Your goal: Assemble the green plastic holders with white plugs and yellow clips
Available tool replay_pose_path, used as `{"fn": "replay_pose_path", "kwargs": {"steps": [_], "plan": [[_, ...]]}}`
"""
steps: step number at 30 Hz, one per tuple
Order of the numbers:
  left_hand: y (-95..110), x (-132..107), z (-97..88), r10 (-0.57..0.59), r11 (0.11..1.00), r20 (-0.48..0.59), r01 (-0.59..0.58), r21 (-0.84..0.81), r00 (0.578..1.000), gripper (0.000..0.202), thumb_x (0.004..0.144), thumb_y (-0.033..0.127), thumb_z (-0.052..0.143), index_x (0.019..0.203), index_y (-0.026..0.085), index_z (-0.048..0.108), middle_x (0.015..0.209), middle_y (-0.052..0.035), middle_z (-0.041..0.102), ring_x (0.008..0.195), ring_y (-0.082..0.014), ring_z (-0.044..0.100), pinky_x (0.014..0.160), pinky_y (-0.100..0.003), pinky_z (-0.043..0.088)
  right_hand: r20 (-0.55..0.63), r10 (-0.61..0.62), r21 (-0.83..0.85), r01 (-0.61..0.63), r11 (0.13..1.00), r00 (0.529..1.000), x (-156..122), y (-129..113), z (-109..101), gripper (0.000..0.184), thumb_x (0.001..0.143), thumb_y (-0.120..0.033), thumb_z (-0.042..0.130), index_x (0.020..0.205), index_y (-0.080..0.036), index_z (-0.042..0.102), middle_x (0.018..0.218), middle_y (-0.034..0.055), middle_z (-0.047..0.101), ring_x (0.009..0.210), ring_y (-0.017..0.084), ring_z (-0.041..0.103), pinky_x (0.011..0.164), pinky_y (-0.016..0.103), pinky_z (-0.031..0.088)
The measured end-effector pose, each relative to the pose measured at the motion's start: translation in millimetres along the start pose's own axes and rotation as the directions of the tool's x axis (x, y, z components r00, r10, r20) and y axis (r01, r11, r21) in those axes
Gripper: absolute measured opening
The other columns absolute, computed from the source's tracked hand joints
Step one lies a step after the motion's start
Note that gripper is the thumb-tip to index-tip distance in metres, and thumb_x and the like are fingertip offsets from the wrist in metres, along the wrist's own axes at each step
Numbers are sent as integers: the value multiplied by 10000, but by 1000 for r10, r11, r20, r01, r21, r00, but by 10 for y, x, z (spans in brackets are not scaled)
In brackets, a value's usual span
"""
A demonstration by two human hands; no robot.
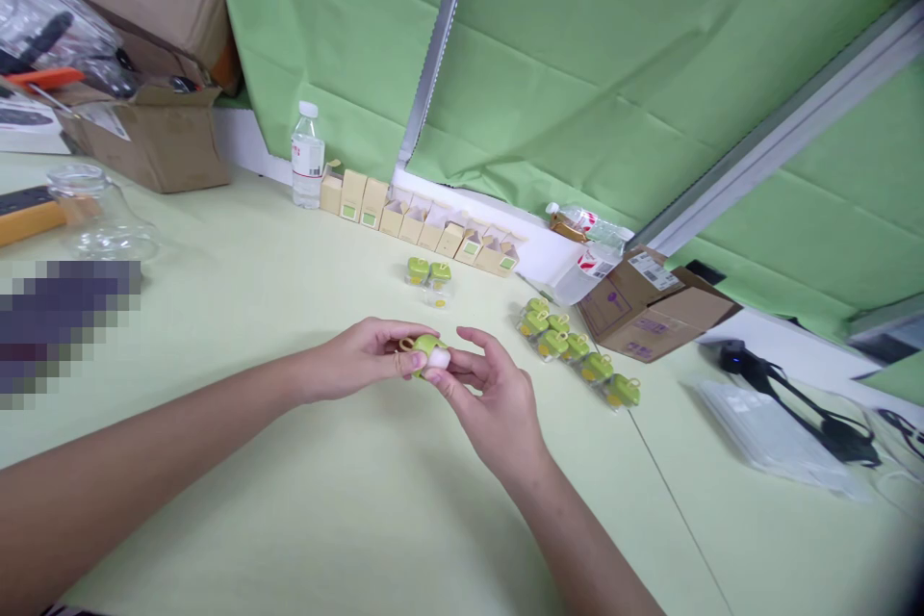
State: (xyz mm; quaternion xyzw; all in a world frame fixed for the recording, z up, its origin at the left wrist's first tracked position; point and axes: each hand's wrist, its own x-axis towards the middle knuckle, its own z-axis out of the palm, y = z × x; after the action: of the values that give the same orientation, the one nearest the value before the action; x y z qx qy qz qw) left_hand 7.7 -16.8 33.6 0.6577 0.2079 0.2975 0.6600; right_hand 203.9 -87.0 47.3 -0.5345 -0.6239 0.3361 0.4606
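Both hands meet above the middle of the table around a small green case (427, 345) with a beige loop. My left hand (361, 361) pinches its looped end between thumb and fingers. At its near right side shows a white rounded piece (438, 359), touched by the thumb of my right hand (501, 395). The right fingers are curled behind the case, the index finger raised off it. Just beyond the hands stand a few small clear containers with green lids (440, 271). Several more green-lidded containers (576, 346) form a cluster to the right.
Small beige cartons (411, 223) line the back edge beside an upright water bottle (307, 159). More bottles (588, 269) and an open cardboard box (650, 308) stand back right, near clear plastic bags (772, 433). A glass vessel (101, 217) and another cardboard box (159, 140) are at left.
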Motion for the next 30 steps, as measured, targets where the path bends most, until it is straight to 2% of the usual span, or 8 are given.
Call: {"fn": "replay_pose_path", "kwargs": {"steps": [4, 6, 11, 13, 15, 19, 25, 30], "plan": [[8, 10, 13, -23, 997, -55, 19, -70, 998, 382, 905, 381, 653, 1254, 225, 647, 1103, -68, 680, 970, -200, 608, 937, -381, 465, 3, 43, 256, -42, 966, 999, 67, 42, 5, 537, 737, -358, 813, 1175, -234, 527, 1034, 89, 763, 873, 237, 738, 839, 438, 604], [21, 12, 6, -13, 992, -69, 4, -128, 998, 378, 899, 377, 662, 1242, 218, 654, 1120, -79, 672, 979, -202, 600, 923, -373, 463, -4, 72, 317, -67, 946, 997, 127, 119, -21, 538, 707, -363, 827, 1142, -222, 544, 1035, 95, 754, 850, 231, 734, 800, 424, 612], [46, -3, -67, -13, 964, -68, -6, -265, 998, 377, 891, 348, 682, 1232, 189, 658, 1070, -100, 663, 909, -187, 589, 857, -345, 454, -245, 113, 144, -79, 986, 963, 249, 316, -129, 388, 798, -416, 715, 1083, -192, 575, 1022, 100, 720, 782, 197, 696, 747, 423, 611], [36, -4, -82, -7, 950, -49, -9, -314, 999, 354, 889, 326, 684, 1212, 181, 666, 1066, -106, 656, 921, -194, 585, 835, -334, 453, -191, 98, 154, -69, 986, 977, 231, 298, -130, 395, 810, -421, 706, 1104, -193, 572, 1076, 116, 700, 851, 211, 687, 752, 422, 610], [14, -1, -81, -9, 941, -23, 1, -338, 1000, 329, 890, 309, 681, 1192, 180, 675, 1075, -108, 651, 944, -200, 584, 817, -323, 451, -61, 52, 205, -39, 978, 997, 179, 234, -93, 449, 800, -415, 728, 1163, -212, 558, 1151, 125, 676, 950, 228, 675, 781, 420, 607], [-33, 5, -70, -33, 940, 17, 37, -339, 999, 302, 891, 307, 678, 1167, 186, 690, 1127, -111, 644, 948, -194, 581, 788, -308, 438, 83, -14, 218, -5, 976, 996, 115, 170, -19, 551, 744, -376, 794, 1221, -263, 541, 1231, 109, 642, 1050, 233, 649, 816, 402, 597], [-33, -7, -66, -53, 913, 60, 73, -402, 997, 299, 897, 340, 654, 1134, 164, 698, 1031, -110, 646, 908, -197, 568, 727, -293, 441, 7, 38, 116, -38, 993, 999, 214, 361, -53, 350, 817, -376, 710, 1112, -218, 607, 1089, 100, 698, 957, 216, 671, 777, 383, 581], [-49, -7, -47, -98, 874, 51, 110, -473, 994, 229, 900, 345, 652, 1044, 168, 664, 972, -81, 629, 834, -165, 566, 688, -265, 447, 30, -30, 121, 26, 992, 999, 150, 310, -8, 179, 886, -329, 622, 1022, -219, 665, 1021, 72, 704, 954, 211, 665, 801, 374, 572]]}}
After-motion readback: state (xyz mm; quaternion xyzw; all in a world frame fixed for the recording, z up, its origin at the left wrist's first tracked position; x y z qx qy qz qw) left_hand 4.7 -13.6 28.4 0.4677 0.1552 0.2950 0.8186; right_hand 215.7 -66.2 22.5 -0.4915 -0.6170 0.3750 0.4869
